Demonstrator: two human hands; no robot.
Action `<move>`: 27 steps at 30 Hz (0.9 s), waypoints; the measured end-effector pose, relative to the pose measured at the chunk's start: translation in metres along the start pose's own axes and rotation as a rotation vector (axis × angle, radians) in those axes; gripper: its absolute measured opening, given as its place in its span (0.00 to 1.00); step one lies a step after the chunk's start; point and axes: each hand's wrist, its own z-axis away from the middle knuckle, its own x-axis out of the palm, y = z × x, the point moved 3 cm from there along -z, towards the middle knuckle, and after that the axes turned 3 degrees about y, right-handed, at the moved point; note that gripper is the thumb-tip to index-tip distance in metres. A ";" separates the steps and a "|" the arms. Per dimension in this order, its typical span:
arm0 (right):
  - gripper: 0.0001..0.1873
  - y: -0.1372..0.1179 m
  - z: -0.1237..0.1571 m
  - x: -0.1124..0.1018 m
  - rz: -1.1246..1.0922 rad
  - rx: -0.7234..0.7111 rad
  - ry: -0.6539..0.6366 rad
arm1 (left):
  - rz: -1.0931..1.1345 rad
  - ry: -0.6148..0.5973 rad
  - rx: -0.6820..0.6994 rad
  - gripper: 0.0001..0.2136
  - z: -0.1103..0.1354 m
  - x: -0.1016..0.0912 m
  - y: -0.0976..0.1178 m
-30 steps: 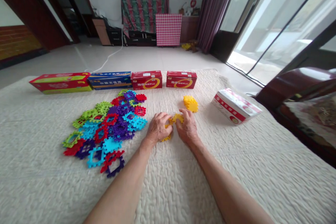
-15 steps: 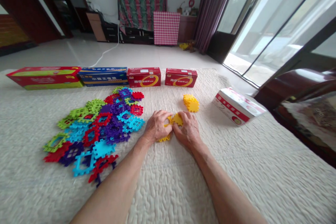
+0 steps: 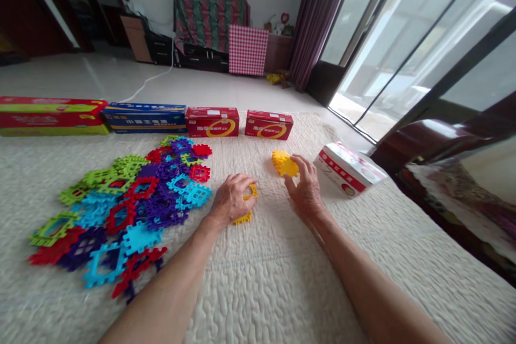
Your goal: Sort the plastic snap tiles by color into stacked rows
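My left hand (image 3: 234,197) is curled over a yellow window-frame building tile (image 3: 253,192), its fingers closed on the edge. Another yellow toothed piece (image 3: 243,219) shows just below that palm, partly hidden. Farther to the right, my right hand (image 3: 305,186) has thumb and fingers around the edges of a solid yellow building tile (image 3: 289,167). This tile lies against a small stack of yellow tiles (image 3: 278,157). Left of my hands spreads a heap of interlocking tiles (image 3: 161,199) in purple, red, light blue and green, some solid and some open frames.
A row of boxes stands behind: a red-and-green box (image 3: 52,116), a blue box (image 3: 145,118) and two red boxes (image 3: 212,122). A white-and-red box (image 3: 349,169) sits right of my right hand. Everything rests on a cream quilted cover (image 3: 258,290).
My right hand has moved away from my left, forward and right to the yellow stack, and its solid yellow tile has left the left hand's side. The left hand stays over the yellow frame. The view has shifted slightly.
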 end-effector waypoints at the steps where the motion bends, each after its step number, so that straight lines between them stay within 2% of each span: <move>1: 0.25 0.005 -0.002 -0.001 0.003 -0.041 -0.026 | -0.002 0.001 0.003 0.17 0.000 0.000 0.000; 5: 0.24 0.015 -0.003 0.000 -0.001 -0.119 -0.058 | -0.004 -0.003 -0.002 0.18 -0.001 0.000 0.000; 18: 0.28 0.026 0.000 0.009 -0.005 -0.082 -0.128 | 0.039 0.023 -0.021 0.20 0.000 0.002 -0.001; 21: 0.27 0.019 -0.001 0.004 -0.021 -0.086 -0.093 | 0.092 0.046 -0.029 0.23 -0.001 0.001 -0.001; 24: 0.23 0.002 -0.003 -0.003 -0.107 -0.127 -0.045 | 0.138 0.055 -0.034 0.25 -0.002 0.001 0.000; 27: 0.22 -0.022 0.000 -0.003 -0.250 -0.219 -0.164 | 0.162 0.064 -0.040 0.27 -0.001 0.000 0.000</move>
